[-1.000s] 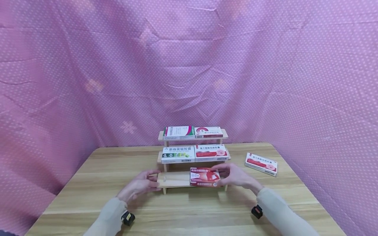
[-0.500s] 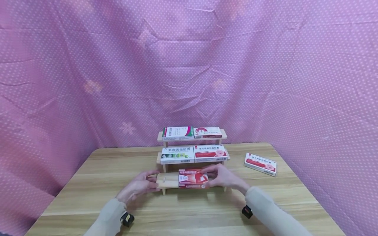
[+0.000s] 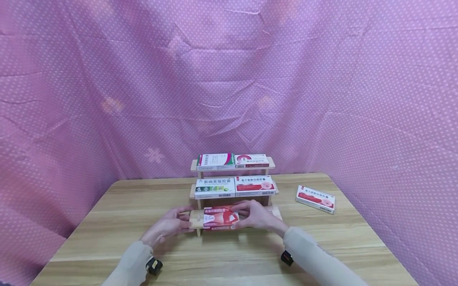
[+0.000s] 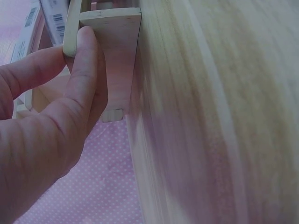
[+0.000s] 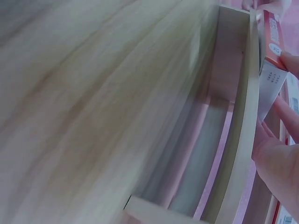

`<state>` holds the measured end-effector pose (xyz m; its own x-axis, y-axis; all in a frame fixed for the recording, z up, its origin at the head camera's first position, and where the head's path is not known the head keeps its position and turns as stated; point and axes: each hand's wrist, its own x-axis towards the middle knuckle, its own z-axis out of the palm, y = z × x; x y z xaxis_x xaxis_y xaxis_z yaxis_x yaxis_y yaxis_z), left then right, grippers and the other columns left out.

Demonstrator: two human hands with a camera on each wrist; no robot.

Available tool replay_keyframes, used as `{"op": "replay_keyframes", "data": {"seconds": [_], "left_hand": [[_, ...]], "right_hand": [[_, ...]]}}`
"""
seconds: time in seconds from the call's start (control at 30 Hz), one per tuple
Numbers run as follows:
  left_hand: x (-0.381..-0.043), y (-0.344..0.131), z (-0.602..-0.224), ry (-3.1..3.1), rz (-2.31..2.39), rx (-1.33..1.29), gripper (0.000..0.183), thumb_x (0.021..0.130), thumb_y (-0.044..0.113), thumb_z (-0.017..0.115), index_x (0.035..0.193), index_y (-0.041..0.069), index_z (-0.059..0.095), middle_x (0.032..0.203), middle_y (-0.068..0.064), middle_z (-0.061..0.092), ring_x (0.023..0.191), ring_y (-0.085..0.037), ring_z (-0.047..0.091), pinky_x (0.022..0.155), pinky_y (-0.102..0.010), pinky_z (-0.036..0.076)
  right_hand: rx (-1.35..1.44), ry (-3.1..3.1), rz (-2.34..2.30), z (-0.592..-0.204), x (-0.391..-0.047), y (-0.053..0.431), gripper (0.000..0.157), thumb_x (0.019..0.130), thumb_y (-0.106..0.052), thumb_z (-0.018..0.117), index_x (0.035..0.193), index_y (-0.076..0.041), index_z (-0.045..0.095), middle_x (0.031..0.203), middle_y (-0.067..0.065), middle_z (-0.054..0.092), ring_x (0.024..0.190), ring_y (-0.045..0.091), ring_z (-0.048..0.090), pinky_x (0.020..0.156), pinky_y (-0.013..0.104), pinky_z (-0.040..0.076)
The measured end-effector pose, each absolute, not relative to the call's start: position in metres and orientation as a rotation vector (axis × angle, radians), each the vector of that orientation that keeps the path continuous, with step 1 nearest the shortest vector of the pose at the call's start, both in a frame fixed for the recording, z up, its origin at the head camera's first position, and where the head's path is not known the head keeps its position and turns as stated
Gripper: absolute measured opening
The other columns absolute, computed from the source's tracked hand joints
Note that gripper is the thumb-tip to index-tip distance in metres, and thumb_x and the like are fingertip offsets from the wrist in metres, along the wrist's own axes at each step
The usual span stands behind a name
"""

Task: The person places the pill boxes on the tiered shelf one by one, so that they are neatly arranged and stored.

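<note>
A three-tier wooden display rack (image 3: 196, 214) stands on the table. My left hand (image 3: 171, 224) pinches the left end of its lowest shelf, thumb and fingers on either side of the board (image 4: 71, 28). On that same shelf lies a red medicine box (image 3: 220, 218), toward the left. My right hand (image 3: 255, 216) grips the box by its right end, thumb at the front and fingers behind. In the right wrist view the white end flap of the red box (image 5: 272, 84) shows between thumb and fingers, close over the shelf board.
The middle shelf bears a white-green medicine box (image 3: 215, 187) and a white-red one (image 3: 255, 185). On the top shelf sit two more, a green-edged box (image 3: 216, 159) and a maroon-edged box (image 3: 252, 160). Another white-red box (image 3: 315, 198) lies on the table (image 3: 229, 262) at right. A pink curtain (image 3: 229, 79) hangs behind.
My right hand has moved the red medicine box leftward along the lowest shelf, from its right half toward the left end. The left hand has kept its grip on the shelf.
</note>
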<state>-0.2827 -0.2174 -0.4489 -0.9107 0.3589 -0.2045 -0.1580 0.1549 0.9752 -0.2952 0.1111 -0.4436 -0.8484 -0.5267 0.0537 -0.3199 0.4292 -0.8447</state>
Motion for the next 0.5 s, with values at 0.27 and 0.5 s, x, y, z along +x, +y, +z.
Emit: {"op": "replay_keyframes", "data": {"seconds": [0.27, 0.5], "left_hand": [[-0.281, -0.217, -0.447, 2.072, 1.791, 0.211, 0.076, 0.083, -0.011, 0.058, 0.15, -0.009, 0.022, 0.126, -0.033, 0.047, 0.097, -0.028, 0.066, 0.093, -0.04, 0.058], [-0.282, -0.218, -0.448, 2.069, 1.791, 0.22, 0.077, 0.083, -0.01, 0.06, 0.15, -0.009, 0.023, 0.125, -0.032, 0.047, 0.097, -0.027, 0.065, 0.094, -0.04, 0.057]], "right_hand": [[-0.708, 2.456, -1.359, -0.444, -0.299, 0.1, 0.055, 0.077, -0.034, 0.083, 0.127, -0.02, 0.065, 0.134, 0.0, 0.063, 0.125, 0.016, 0.059, 0.11, 0.041, 0.046], [-0.722, 2.429, -1.357, -0.443, -0.301, 0.097, 0.054, 0.078, -0.034, 0.082, 0.127, -0.022, 0.065, 0.136, -0.001, 0.062, 0.127, 0.017, 0.057, 0.111, 0.042, 0.045]]}}
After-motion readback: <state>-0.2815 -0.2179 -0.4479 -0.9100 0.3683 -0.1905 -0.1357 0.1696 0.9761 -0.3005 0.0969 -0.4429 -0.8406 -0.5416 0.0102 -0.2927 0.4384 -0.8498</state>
